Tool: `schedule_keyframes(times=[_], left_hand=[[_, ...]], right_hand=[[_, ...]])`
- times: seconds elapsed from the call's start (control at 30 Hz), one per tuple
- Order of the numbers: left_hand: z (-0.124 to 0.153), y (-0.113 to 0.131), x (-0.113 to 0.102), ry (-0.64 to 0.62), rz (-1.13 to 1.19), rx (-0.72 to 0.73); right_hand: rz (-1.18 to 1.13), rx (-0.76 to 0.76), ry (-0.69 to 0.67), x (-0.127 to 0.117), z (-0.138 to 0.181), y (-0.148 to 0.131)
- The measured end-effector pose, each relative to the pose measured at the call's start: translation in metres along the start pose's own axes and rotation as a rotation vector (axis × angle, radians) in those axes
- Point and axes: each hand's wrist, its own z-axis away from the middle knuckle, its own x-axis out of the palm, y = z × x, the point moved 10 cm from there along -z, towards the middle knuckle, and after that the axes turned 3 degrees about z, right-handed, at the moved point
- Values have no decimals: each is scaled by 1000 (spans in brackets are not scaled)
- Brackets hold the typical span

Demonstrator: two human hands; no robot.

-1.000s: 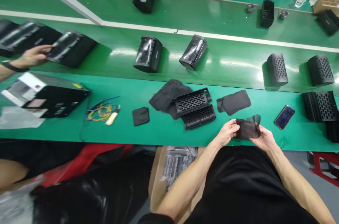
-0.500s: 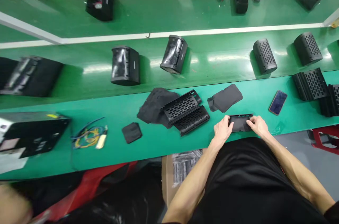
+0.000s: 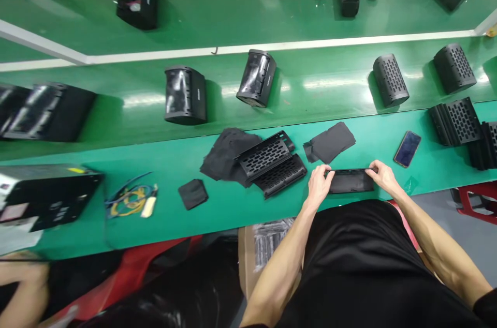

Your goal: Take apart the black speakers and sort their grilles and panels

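Gripped at its ends by the left hand (image 3: 319, 187) and right hand (image 3: 383, 178), the black panel (image 3: 350, 181) is held near the table (image 3: 225, 209) edge, its middle apparently kept unobstructed (dark sheets (image 3: 332, 143) are laid beyond).

Green worktable (image 3: 240, 206), white rail (image 3: 310, 44); grey floor (image 3: 442, 214), red stool (image 3: 479, 191)

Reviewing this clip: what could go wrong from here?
The shallow black rectangular panel, held at both ends by the left hand and right hand near the front edge of the green tabletop, could slip off. Lifting the black perforated grilles might drag the thin black sheets partly beneath them.
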Motion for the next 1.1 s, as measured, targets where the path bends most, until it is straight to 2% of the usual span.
schedule_keyframes(times=[0.1,0.17,0.23,0.3,0.43,0.57,0.83,1.1], left_hand=[[3,4,-3,-51,133,-7],[7,8,-3,-110,336,-50],[11,17,-5,-156,571,-74],[15,28,-14,-148,708,-61],[21,46,-33,-94,771,-36],[26,56,-39,-103,841,-52],[31,53,-38,-93,920,-107],[30,49,-37,-74,920,-115]], right_hand=[[-269,37,-104,-9,4,-10],[-476,69,-152,-18,9,-20],[-600,65,-154,-30,16,-33],[-681,46,-135,-43,23,-46],[-782,45,-92,-59,34,-60],[-831,51,-82,-61,38,-65],[-927,121,-111,-50,38,-63],[-878,105,-126,-51,38,-65]])
